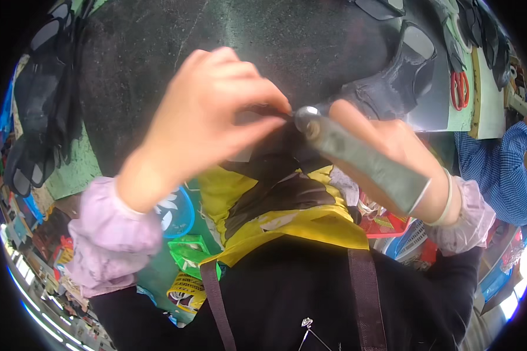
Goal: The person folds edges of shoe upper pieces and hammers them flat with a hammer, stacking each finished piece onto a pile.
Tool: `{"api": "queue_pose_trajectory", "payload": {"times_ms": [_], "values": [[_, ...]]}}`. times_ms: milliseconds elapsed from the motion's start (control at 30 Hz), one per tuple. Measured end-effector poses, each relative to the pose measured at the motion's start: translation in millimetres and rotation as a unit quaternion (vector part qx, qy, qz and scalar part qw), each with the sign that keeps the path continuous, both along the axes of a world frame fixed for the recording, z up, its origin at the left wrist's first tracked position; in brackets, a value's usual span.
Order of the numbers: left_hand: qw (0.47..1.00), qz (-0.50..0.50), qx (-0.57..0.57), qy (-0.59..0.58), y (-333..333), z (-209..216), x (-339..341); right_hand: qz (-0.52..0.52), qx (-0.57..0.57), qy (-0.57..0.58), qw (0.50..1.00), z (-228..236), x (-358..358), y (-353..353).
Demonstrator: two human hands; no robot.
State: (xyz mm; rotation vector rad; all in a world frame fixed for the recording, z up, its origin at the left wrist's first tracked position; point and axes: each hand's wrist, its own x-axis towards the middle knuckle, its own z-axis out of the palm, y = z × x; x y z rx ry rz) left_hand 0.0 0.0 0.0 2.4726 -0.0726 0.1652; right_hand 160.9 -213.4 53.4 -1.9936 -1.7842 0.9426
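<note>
My left hand (208, 108) is in mid-view, blurred by motion, its thumb and forefinger pinched on a thin dark piece whose shape I cannot make out. Close to those fingertips is the shiny round end of a grey-green, tube-like object (372, 162), flat and wider toward my right wrist. My right hand (386, 137) grips this object from behind, with most of its fingers hidden. Under both hands lies a black work surface (275, 47). Beyond my right hand rests a black cut-out piece (392, 79) with a grey patch.
More black pieces (41, 111) hang over the left table edge. Red-handled scissors (459, 90) lie at the right, above a blue checked cloth (500, 172). Below the table edge are a blue basket (181, 213), a green basket (187, 251) and a red basket (386, 227).
</note>
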Motion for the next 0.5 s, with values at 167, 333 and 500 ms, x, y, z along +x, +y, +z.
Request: {"api": "queue_pose_trajectory", "payload": {"times_ms": [167,333,500], "values": [[0.986,-0.035,0.095,-0.131,10.0,-23.4,-2.8,-0.037,0.071,-0.011,0.997,-4.5,6.0,16.7],[0.998,-0.042,-0.007,-0.038,25.4,-7.3,-9.9,-0.022,0.043,-0.004,0.999,-6.1,-13.4,15.8],[0.987,-0.075,0.079,-0.119,30.4,-8.5,-12.3,-0.085,0.015,0.052,0.995,-2.6,-19.4,20.6]]}}
